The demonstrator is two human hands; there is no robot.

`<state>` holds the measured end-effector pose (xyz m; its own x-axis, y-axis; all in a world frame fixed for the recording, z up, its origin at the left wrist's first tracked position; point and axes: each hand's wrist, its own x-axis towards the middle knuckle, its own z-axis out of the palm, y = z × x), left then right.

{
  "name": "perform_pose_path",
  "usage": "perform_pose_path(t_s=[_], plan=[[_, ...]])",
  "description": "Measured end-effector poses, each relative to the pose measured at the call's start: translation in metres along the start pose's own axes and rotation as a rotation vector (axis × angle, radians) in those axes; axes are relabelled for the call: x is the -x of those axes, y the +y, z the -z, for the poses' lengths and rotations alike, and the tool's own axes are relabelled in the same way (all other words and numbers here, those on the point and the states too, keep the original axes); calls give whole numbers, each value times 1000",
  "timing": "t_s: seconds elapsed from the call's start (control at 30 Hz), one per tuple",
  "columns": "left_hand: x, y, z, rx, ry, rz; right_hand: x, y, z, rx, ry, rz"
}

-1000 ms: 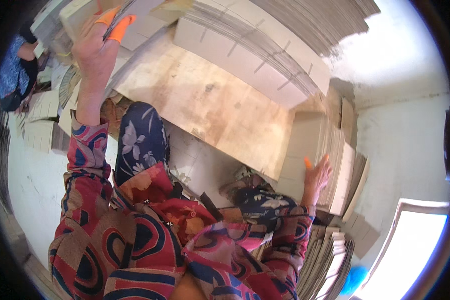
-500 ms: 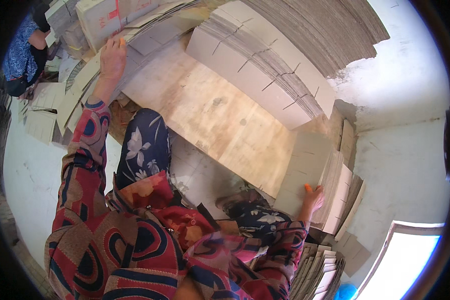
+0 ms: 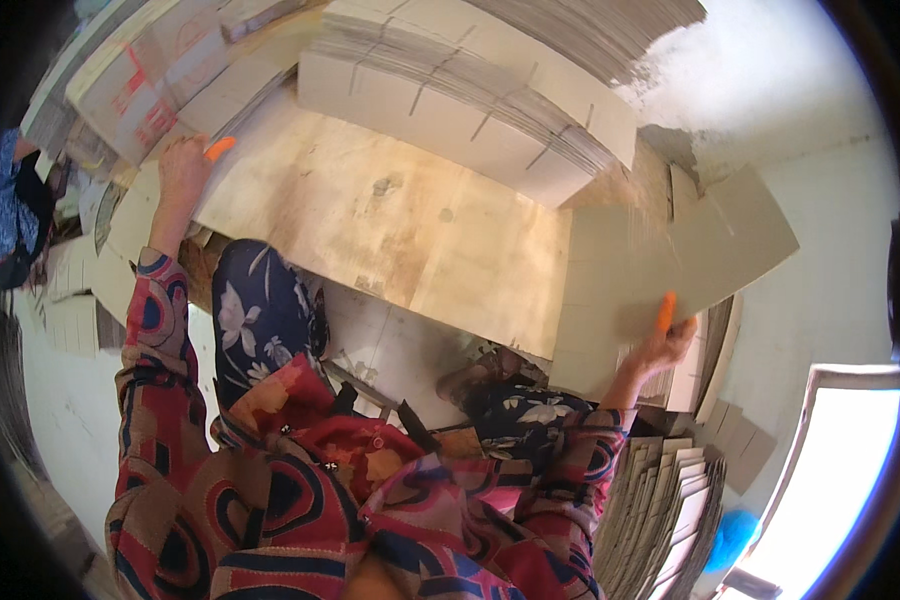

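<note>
Two bare hands reach across a pale, stained wooden surface (image 3: pixel 390 210) in a cardboard-filled room. Writing first: a large off-white carton (image 3: pixel 160 90) at upper left bears red printing, including a rounded mark and a block of characters, along with a red stripe. The grey-brown cardboard nearest the hands shows no readable lettering.

At right, a flat, grey-brown cardboard sheet (image 3: pixel 720 240) is tilted above a neat stack of slitted cardboard (image 3: pixel 688 375), its far corner jutting out toward the pale wall. Its face looks smooth and plain, slightly blurred.

The right hand (image 3: pixel 667 342), a bright orange cover on one digit, is at the sheet's lower edge, that digit overlapping it; blur hides whether the fingers grip it. The left hand (image 3: pixel 183 165), also with an orange-covered digit, is at the surface's left end, below the carton, fingers bent; whether it pinches anything cannot be told.

Along the back of the surface stands a long, pale cardboard stack (image 3: pixel 450 120) with dark slits across it. More grey-brown cardboard pieces (image 3: pixel 660 510) stand packed upright at lower right, near a bright blue rounded object (image 3: pixel 735 540).
</note>
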<state>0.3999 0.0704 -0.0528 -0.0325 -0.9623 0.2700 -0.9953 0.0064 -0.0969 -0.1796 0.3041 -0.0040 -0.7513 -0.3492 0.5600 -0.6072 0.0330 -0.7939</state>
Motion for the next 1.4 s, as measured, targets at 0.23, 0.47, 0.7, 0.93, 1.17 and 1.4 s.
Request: perform_pose_path(t_s=[0.23,0.47,0.7,0.93,1.17,1.4], plan=[[-68,171,61,636,580,-629,-9,4,-43,-437,-273,-59],[-94,349,72,319,360,-805,-20,-10,-51,-214,-251,-162],[-125,402,47,-21,261,-905,-21,-9,-56,-197,-313,-317],[-145,398,44,492,307,-953,-22,-12,-50,-262,-374,-333],[-130,392,76,516,581,-1200,-13,-20,-56,-366,-289,-306],[-62,391,77,7,462,-1255,-6,-26,-57,-317,-250,-245]])
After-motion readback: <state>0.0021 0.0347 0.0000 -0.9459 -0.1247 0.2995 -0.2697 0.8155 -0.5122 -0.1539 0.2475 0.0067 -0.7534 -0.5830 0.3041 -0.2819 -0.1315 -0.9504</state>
